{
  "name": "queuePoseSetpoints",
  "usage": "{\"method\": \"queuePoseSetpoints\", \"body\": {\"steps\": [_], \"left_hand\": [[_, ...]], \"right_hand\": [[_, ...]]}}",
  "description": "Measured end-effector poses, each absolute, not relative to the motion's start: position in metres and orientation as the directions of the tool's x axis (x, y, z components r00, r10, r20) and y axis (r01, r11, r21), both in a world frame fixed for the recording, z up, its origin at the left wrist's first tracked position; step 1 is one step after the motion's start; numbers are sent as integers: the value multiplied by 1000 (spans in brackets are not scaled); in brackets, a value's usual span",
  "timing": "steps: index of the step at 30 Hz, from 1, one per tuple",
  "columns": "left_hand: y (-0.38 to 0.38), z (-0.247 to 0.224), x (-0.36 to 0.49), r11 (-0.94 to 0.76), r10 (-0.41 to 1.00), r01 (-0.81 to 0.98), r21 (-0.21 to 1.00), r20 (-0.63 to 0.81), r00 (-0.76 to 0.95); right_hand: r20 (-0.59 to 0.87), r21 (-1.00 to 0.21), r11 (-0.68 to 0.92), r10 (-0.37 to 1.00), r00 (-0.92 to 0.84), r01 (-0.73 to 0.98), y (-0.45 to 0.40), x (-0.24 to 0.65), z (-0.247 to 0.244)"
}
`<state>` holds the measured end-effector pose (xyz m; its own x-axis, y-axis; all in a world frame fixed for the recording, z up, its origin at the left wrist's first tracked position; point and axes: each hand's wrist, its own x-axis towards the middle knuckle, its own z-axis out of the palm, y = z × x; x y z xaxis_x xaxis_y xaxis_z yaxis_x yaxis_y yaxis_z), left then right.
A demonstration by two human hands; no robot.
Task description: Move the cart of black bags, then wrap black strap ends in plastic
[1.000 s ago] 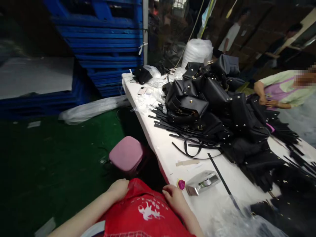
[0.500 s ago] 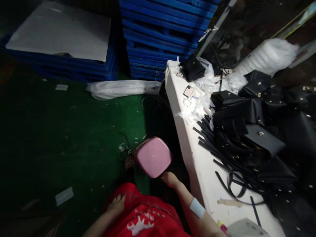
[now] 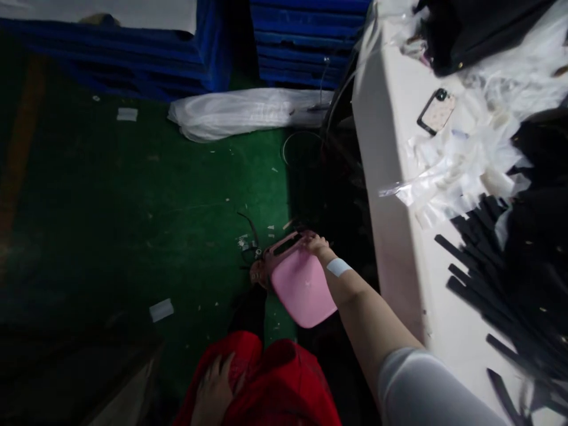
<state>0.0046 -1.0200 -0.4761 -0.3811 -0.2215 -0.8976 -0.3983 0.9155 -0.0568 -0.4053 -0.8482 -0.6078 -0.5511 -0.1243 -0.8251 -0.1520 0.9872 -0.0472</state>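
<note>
A pink plastic stool (image 3: 306, 290) stands tilted on the floor by my foot, and its legs show at the far side. My right hand (image 3: 316, 242) is closed over the far edge of its seat; the fingertips are partly hidden. A pale patch (image 3: 338, 267) is on my right forearm near the wrist. Low in the view my left hand (image 3: 217, 384) lies on the red cloth (image 3: 275, 384) over my thigh, fingers apart and holding nothing. My shoe (image 3: 257, 273) is beside the stool's legs.
To the right runs a white-topped table (image 3: 399, 148) with a phone (image 3: 437, 111), crumpled plastic (image 3: 461, 165), black straps (image 3: 483, 290) and black bags. Ahead are blue pallets (image 3: 306, 53) and a long plastic-wrapped roll (image 3: 248, 112). Scraps lie on the green floor (image 3: 208, 195).
My right hand has moved forward from beside the stool onto its far edge. The stool has tipped, showing its legs. My view has shifted closer to the floor.
</note>
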Motion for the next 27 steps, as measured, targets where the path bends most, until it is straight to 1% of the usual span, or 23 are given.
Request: {"method": "queuePoseSetpoints", "body": {"steps": [2, 4, 6, 10, 17, 19, 23, 27], "left_hand": [[-1001, -487, -1, 936, -231, -342, -82, -877, -422], [-984, -495, -7, 955, -238, -272, -121, -857, -457], [-970, -501, -13, 967, -242, -196, -164, -836, -493], [-937, -507, -28, 961, -269, -96, -259, -799, -538], [-866, -497, -53, 938, -266, 28, -344, -772, -578], [-847, -495, -57, 943, -234, 41, -331, -746, -623], [-816, -493, -60, 964, -155, 55, -260, -720, -677], [-794, -494, -62, 967, -151, 48, -251, -713, -685]], "right_hand": [[-837, -50, 996, -85, -541, -79, -818, -393, -626], [-857, -45, 999, -42, -514, -7, -785, -374, -633], [-886, -40, 998, -9, -465, 58, -752, -350, -632], [-925, -56, 987, 6, -380, 152, -689, -297, -625], [-969, -18, 947, 62, -238, 320, -607, -210, -623], [-977, 5, 936, 79, -197, 351, -588, -186, -620], [-991, 58, 918, 101, -90, 392, -552, -136, -611], [-995, 59, 899, 88, -49, 434, -526, -94, -610]]}}
